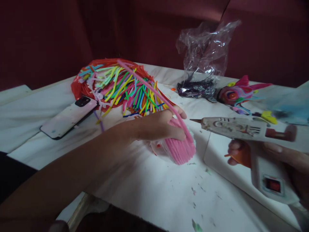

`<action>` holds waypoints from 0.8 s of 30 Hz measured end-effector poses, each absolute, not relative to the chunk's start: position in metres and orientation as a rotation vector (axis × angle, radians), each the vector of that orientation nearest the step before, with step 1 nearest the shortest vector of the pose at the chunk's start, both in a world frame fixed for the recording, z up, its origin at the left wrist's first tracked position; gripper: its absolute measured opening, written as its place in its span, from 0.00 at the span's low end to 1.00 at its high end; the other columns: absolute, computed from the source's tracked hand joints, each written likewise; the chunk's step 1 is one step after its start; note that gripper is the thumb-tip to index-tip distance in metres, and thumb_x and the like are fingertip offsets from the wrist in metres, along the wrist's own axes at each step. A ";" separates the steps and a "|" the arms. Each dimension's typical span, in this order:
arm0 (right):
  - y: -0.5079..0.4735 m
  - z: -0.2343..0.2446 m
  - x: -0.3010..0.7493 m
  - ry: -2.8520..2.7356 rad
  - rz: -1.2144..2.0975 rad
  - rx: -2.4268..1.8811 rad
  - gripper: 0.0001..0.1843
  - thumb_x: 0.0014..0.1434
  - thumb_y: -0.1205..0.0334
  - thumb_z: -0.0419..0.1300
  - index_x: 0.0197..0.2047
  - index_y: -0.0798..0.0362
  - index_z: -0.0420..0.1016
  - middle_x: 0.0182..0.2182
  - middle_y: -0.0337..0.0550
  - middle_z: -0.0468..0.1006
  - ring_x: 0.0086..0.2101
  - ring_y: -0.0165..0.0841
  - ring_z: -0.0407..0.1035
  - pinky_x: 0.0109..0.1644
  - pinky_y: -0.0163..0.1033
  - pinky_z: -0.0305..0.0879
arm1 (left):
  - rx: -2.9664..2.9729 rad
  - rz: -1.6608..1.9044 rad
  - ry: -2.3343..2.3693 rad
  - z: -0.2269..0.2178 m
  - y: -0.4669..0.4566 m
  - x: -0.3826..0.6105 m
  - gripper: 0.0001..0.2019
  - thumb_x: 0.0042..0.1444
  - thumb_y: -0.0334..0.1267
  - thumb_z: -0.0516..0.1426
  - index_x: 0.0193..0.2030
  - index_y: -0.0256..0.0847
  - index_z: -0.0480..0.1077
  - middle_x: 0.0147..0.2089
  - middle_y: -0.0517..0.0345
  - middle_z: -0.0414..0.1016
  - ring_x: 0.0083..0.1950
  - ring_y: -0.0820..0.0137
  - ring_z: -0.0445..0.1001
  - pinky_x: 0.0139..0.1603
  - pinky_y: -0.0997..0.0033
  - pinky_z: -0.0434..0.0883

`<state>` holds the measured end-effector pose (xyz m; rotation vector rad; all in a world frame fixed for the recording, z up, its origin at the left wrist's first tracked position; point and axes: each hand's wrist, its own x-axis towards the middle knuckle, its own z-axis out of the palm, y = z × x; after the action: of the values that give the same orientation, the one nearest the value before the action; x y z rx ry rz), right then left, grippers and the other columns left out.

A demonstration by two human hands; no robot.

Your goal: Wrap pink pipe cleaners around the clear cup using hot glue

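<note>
My left hand [166,127] is closed on a rounded piece covered in rows of pink pipe cleaner [181,151]. From that piece a loose length of pink pipe cleaner [149,85] runs up and left over the colourful pile. Clear plastic shows at the piece's lower left. In my right hand [277,154] is a white hot glue gun [246,129], its fingers around the grip by the orange trigger. The gun's nozzle points left toward the pink piece, a short gap away from it.
Many coloured pipe cleaners [135,93] spill from a red plastic bag [76,87]. A phone [70,116] lies at left. Behind are a clear bag [205,48], a dark tinsel bundle [196,88] and a colourful fish-like craft [234,95]. Green scraps [196,225] dot the white table [149,193].
</note>
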<state>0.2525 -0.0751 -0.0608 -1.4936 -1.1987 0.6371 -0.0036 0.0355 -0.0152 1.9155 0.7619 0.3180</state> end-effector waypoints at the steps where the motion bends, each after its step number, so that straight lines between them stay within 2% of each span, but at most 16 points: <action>1: -0.073 -0.059 0.251 -1.163 0.657 -1.480 0.44 0.39 0.39 0.68 0.46 0.72 0.69 0.39 0.56 0.58 0.35 0.40 0.61 0.33 0.36 0.69 | 1.903 0.334 0.792 -0.017 0.036 -0.003 0.31 0.45 0.38 0.58 0.57 0.40 0.55 0.37 0.57 0.69 0.37 0.68 0.70 0.35 0.71 0.66; 3: -0.071 -0.056 0.247 -1.115 0.657 -1.466 0.42 0.39 0.41 0.68 0.45 0.72 0.70 0.40 0.56 0.58 0.35 0.43 0.61 0.31 0.38 0.69 | 1.898 0.352 0.800 -0.019 0.035 -0.001 0.38 0.46 0.40 0.58 0.63 0.40 0.47 0.43 0.52 0.70 0.41 0.65 0.71 0.38 0.69 0.67; 5: -0.072 -0.055 0.245 -1.112 0.631 -1.468 0.41 0.43 0.41 0.67 0.45 0.72 0.71 0.40 0.56 0.58 0.35 0.42 0.61 0.30 0.37 0.68 | 1.905 0.381 0.823 -0.021 0.034 0.001 0.40 0.47 0.42 0.57 0.65 0.38 0.45 0.49 0.48 0.69 0.46 0.63 0.70 0.41 0.67 0.67; 8: -0.074 -0.059 0.243 -1.139 0.598 -1.465 0.41 0.47 0.39 0.67 0.47 0.72 0.71 0.40 0.55 0.58 0.36 0.42 0.61 0.27 0.33 0.66 | 1.940 0.478 0.899 -0.025 0.033 0.004 0.35 0.47 0.45 0.57 0.62 0.35 0.54 0.55 0.45 0.65 0.51 0.59 0.68 0.45 0.67 0.66; 12: -0.079 -0.065 0.244 -1.179 0.571 -1.442 0.40 0.50 0.40 0.68 0.49 0.70 0.69 0.41 0.56 0.57 0.40 0.42 0.60 0.31 0.28 0.68 | 1.947 0.568 0.885 -0.032 0.034 0.007 0.30 0.48 0.48 0.56 0.58 0.40 0.58 0.52 0.48 0.68 0.51 0.59 0.67 0.44 0.67 0.67; 15: -0.082 -0.065 0.243 -1.178 0.607 -1.429 0.44 0.51 0.37 0.67 0.54 0.68 0.65 0.42 0.56 0.57 0.38 0.42 0.60 0.32 0.33 0.69 | 1.924 0.544 0.848 -0.033 0.036 0.006 0.29 0.48 0.48 0.57 0.56 0.41 0.58 0.52 0.49 0.68 0.49 0.60 0.69 0.42 0.67 0.68; 19: -0.083 -0.063 0.240 -1.191 0.594 -1.423 0.40 0.52 0.39 0.68 0.49 0.70 0.67 0.42 0.57 0.57 0.39 0.43 0.60 0.31 0.30 0.68 | 1.949 0.497 0.840 -0.032 0.039 0.005 0.20 0.47 0.45 0.56 0.46 0.38 0.66 0.61 0.48 0.60 0.55 0.60 0.65 0.51 0.67 0.65; 21: -0.081 -0.062 0.238 -1.186 0.578 -1.423 0.41 0.52 0.40 0.67 0.50 0.71 0.67 0.41 0.57 0.57 0.38 0.42 0.61 0.29 0.29 0.67 | 1.921 0.466 0.837 -0.031 0.039 0.005 0.23 0.46 0.45 0.57 0.49 0.37 0.65 0.58 0.47 0.63 0.55 0.60 0.66 0.51 0.66 0.65; 24: -0.078 -0.064 0.237 -1.185 0.564 -1.432 0.40 0.53 0.40 0.66 0.52 0.70 0.67 0.40 0.56 0.58 0.37 0.39 0.61 0.30 0.29 0.68 | 1.825 0.404 0.848 -0.029 0.038 0.005 0.39 0.44 0.47 0.60 0.61 0.38 0.51 0.46 0.50 0.72 0.47 0.61 0.71 0.43 0.66 0.68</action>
<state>0.2366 -0.0782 -0.0635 -1.4316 -1.1854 0.5645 0.0048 0.0381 -0.0293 1.8254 0.8482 0.4039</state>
